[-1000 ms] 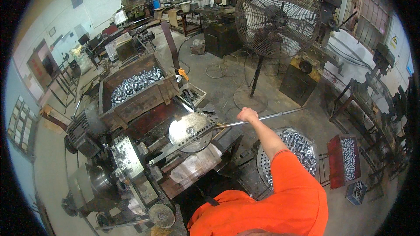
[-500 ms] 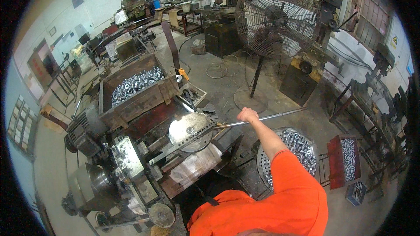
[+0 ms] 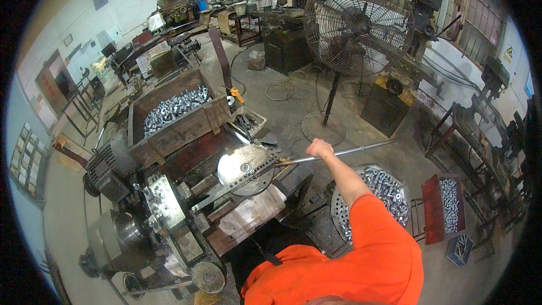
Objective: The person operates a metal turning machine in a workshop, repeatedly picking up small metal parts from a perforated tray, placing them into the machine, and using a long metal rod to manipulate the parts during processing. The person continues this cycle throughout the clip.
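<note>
My right hand (image 3: 320,148) is closed around a long steel lever bar (image 3: 355,149), with the bare forearm reaching up from an orange sleeve. The bar runs leftward to a round metal disc (image 3: 240,165) on the machine. Across that disc lies a flat strip drilled with a row of holes (image 3: 240,183), slanting down toward a bright metal block (image 3: 165,199). My left hand does not show in the picture.
A wooden box (image 3: 178,144) of metal parts stands on the machine's far side. Right of me sit a perforated round tray (image 3: 340,214) of similar parts, a red bin (image 3: 433,214) and a small blue bin (image 3: 460,250). A large fan (image 3: 358,22) stands ahead.
</note>
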Demonstrator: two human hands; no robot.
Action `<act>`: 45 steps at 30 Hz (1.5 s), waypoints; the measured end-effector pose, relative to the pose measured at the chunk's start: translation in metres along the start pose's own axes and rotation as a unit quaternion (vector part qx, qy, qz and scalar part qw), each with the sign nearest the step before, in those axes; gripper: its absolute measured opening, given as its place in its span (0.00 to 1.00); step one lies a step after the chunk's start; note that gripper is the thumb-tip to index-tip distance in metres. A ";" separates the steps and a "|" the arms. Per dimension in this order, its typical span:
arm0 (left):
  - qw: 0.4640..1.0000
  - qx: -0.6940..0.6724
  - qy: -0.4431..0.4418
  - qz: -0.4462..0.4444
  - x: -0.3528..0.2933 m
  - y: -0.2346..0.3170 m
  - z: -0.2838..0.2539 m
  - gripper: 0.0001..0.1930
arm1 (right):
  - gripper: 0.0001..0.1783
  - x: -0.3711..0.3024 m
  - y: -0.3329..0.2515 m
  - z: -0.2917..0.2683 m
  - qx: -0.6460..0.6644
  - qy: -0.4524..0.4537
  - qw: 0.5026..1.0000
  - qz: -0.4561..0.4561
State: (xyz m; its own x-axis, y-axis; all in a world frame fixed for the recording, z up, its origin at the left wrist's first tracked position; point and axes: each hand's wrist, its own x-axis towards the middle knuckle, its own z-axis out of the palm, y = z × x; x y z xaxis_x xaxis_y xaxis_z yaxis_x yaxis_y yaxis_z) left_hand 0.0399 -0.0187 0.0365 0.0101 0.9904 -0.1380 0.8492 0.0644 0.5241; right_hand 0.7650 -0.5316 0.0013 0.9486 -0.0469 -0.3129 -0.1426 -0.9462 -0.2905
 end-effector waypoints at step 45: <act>0.987 0.141 0.056 0.058 0.017 -0.019 0.007 0.19 | 0.32 -0.011 -0.004 -0.007 0.000 -0.025 1.000 0.010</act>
State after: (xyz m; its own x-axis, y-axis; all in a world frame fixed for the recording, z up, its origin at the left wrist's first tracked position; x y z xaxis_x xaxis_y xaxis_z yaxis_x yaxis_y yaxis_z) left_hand 0.0275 -0.0037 0.0177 0.0704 0.9975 0.0104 0.9592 -0.0705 0.2737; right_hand 0.7566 -0.5296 0.0125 0.9301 -0.0500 -0.3640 -0.1615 -0.9455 -0.2828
